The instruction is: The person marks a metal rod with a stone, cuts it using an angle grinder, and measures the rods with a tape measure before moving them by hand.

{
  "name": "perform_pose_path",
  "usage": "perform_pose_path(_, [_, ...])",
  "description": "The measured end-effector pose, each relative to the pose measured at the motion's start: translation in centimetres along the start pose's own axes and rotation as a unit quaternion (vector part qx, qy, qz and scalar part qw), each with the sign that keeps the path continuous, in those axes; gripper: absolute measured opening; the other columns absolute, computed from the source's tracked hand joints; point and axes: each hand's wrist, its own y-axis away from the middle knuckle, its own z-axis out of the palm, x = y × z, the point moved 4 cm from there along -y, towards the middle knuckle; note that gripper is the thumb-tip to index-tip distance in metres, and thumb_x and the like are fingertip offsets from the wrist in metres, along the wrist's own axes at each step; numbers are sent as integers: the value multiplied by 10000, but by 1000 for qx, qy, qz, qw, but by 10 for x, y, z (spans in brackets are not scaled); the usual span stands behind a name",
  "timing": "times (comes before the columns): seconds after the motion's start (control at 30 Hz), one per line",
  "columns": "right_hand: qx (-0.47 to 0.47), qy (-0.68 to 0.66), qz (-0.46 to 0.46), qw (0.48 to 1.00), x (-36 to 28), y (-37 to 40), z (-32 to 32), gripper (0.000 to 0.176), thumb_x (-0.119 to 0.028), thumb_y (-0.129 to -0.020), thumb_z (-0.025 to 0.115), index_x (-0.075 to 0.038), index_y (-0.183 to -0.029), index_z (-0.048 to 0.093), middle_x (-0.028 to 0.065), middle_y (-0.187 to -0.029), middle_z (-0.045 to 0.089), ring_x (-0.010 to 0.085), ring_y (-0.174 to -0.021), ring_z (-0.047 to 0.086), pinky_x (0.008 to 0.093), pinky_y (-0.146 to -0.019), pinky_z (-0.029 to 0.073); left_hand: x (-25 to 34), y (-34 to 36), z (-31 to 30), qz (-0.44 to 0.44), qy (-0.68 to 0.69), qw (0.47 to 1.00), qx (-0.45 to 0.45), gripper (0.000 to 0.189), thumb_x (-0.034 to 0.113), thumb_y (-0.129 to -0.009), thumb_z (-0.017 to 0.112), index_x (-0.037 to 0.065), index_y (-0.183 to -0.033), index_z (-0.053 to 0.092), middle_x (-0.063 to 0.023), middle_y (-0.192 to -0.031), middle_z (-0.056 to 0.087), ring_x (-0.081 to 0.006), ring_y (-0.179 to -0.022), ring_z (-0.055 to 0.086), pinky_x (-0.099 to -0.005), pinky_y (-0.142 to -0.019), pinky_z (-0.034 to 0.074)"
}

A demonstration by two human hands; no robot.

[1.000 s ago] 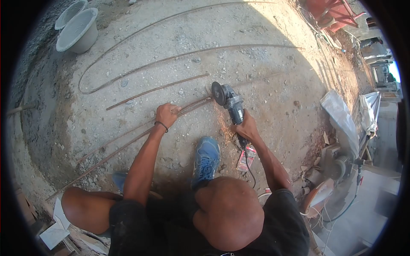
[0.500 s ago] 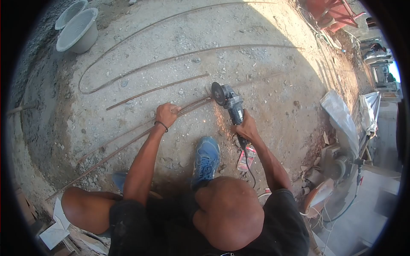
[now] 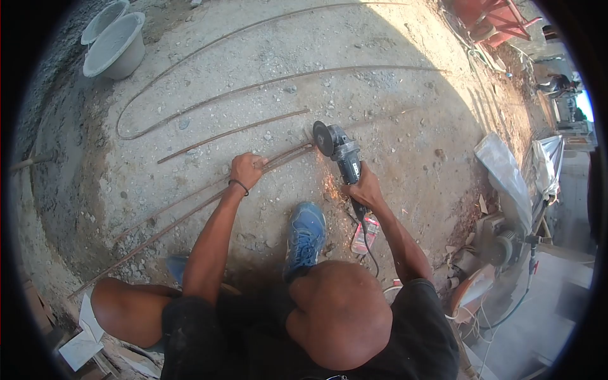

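Note:
My right hand [image 3: 363, 190] grips an angle grinder [image 3: 347, 161] by its body, with the cord trailing down from its rear end. The grinder's cutting disc [image 3: 323, 138] meets the steel rods [image 3: 288, 154] near their end, and orange sparks [image 3: 330, 180] spray down toward my blue shoe [image 3: 306, 234]. My left hand [image 3: 247, 170] is closed around the rods, a little left of the disc. A shorter cut rod [image 3: 231, 134] lies on the ground just beyond my left hand.
A long bent rod [image 3: 209, 100] curves over the rough ground farther out. Grey tubs [image 3: 117, 54] stand at far left. A pink-and-white packet [image 3: 365, 237] lies beside the grinder cord. A red wheelbarrow [image 3: 494, 22], a motor pump [image 3: 500, 248] and tangled hoses are on the right.
Both hands and the grinder stay almost in place. The spray of sparks looks brighter and spreads lower. A distant person at the far right has shifted.

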Motion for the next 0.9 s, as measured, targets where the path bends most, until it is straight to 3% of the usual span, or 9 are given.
perform_pose_path(0.37, [-3, -1, 3, 1000, 0, 1, -1, 680, -278, -587, 745, 59, -1131, 515, 309, -977, 648, 453, -936, 641, 469, -822, 502, 5, 0, -4, 22, -6, 1000, 1, 209, 259, -816, 692, 55, -817, 740, -197, -745, 638, -364, -707, 636, -429, -650, 479])
perform_pose_path(0.9, [-5, -14, 4, 1000, -2, -1, 1, 687, -285, -585, 744, 70, -1124, 508, 309, -974, 646, 459, -934, 636, 478, -824, 494, 0, 3, 1, -15, -16, 1000, -12, 213, 263, -814, 718, 53, -837, 748, -176, -785, 665, -351, -738, 655, -418, -668, 496])
